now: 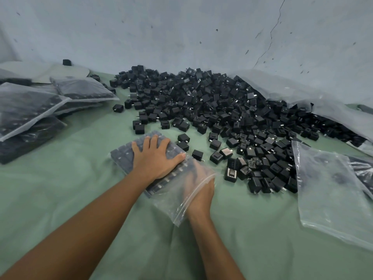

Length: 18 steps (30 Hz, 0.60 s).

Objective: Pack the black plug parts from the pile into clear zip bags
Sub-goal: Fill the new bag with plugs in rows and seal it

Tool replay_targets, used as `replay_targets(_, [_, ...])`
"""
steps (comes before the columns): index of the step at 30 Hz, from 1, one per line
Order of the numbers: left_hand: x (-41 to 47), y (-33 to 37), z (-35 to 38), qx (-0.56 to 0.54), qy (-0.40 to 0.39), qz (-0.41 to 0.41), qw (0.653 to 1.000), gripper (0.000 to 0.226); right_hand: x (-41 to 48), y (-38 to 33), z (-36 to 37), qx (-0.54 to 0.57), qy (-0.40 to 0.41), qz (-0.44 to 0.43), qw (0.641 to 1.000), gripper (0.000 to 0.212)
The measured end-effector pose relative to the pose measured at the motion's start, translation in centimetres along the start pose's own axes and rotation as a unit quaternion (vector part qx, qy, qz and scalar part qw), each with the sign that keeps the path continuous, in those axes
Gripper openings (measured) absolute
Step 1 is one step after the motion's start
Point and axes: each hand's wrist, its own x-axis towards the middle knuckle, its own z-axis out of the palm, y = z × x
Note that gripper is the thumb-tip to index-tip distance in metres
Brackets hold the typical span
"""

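Plugs (212,98) boxy, bag (123,155) glossy, left hand (156,158) flat

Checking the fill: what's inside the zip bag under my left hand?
Rows of black plug parts lie inside the zip bag, with the right hand in its open mouth. The left hand covers the middle rows.

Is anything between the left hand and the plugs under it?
Yes, the plastic of the bag. The left hand presses flat on the bag from outside, and the plugs lie in rows inside it. The right hand is at the bag's mouth, partly seen through the plastic.
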Motion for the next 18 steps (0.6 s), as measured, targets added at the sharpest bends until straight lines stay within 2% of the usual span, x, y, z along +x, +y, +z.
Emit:
replay_targets(4, [0.0, 0.0, 0.0, 0.000, 0.000, -0.002, 1.000, 0.103, 0.0, 0.0, -0.3, -0.018, -0.011, -0.013, 1.000, 0.043])
replay_targets(8, [0.1, 0.0, 0.0, 0.004, -0.003, -0.001, 1.000, 0.102, 0.1, -0.5, -0.1, 0.027, -0.031, 0.007, 0.999, 0.022])
replay_targets(13, [-0.1, 0.0, -0.2, 0.004, -0.005, -0.002, 1.000, 0.102, 0.1, -0.5, 0.1, 0.012, -0.048, 0.011, 0.999, 0.016])
replay_targets(18, [-0.2, 0.1, -0.3, 0.004, -0.006, 0.001, 1.000, 0.097, 0.2, -0.7, -0.1, 0.021, -0.022, -0.046, 0.998, 0.016])
